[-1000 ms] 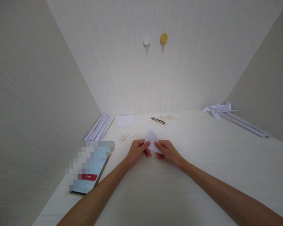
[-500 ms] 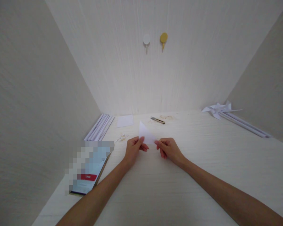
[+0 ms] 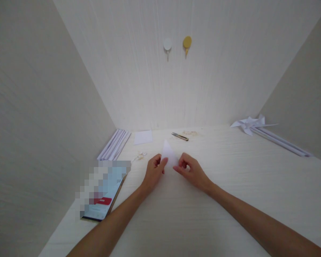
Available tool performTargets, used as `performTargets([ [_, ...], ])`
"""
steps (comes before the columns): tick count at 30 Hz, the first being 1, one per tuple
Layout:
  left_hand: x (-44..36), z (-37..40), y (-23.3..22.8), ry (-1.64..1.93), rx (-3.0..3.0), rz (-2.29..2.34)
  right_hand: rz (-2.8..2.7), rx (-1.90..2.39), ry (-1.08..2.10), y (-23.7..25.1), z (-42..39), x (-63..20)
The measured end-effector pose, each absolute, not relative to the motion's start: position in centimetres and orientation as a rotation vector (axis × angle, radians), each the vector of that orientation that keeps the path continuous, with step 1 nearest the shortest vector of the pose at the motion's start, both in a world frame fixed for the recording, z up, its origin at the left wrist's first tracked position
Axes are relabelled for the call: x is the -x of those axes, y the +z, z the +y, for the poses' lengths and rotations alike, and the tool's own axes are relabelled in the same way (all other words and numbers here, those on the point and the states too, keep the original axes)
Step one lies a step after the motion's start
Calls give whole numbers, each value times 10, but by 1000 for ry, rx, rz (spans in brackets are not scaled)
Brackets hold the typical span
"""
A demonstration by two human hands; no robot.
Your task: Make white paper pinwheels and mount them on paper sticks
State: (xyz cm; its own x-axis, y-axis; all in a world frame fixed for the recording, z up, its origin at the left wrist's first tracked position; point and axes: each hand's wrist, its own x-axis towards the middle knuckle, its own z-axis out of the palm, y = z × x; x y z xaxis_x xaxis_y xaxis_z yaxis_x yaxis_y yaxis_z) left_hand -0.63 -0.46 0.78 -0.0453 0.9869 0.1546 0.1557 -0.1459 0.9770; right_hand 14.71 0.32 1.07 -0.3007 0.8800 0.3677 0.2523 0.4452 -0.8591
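Note:
A small white sheet of paper (image 3: 169, 154), folded to a triangle with its point up, stands between my hands over the white table. My left hand (image 3: 155, 170) is closed on its left edge, thumb in front and fingers behind. At the lower right corner is my right hand (image 3: 192, 170), its fingers curled and its thumb stretched along the paper's bottom edge. The contact of the right fingertips with the paper is partly hidden.
Thread snips (image 3: 180, 136) lie beyond the paper, near a white paper square (image 3: 143, 137) and small scraps (image 3: 140, 156). Rolled paper sticks (image 3: 113, 144) and a phone (image 3: 104, 196) are at left. A paper pinwheel (image 3: 248, 124) on a paper stick lies at right. Hooks (image 3: 187, 42) are on the wall.
My right hand has shifted its grip, with its index finger curled back and thumb reaching in at the corner. The paper has turned slightly and looks narrower.

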Motion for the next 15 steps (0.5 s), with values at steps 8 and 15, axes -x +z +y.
performTargets([
  [8,3,-10,15,1023,-1634,964,-2006,885,1100,9,0,-145],
  [15,6,-6,8,961,-1631,924,-1890,809,1300,4,3,-147],
])
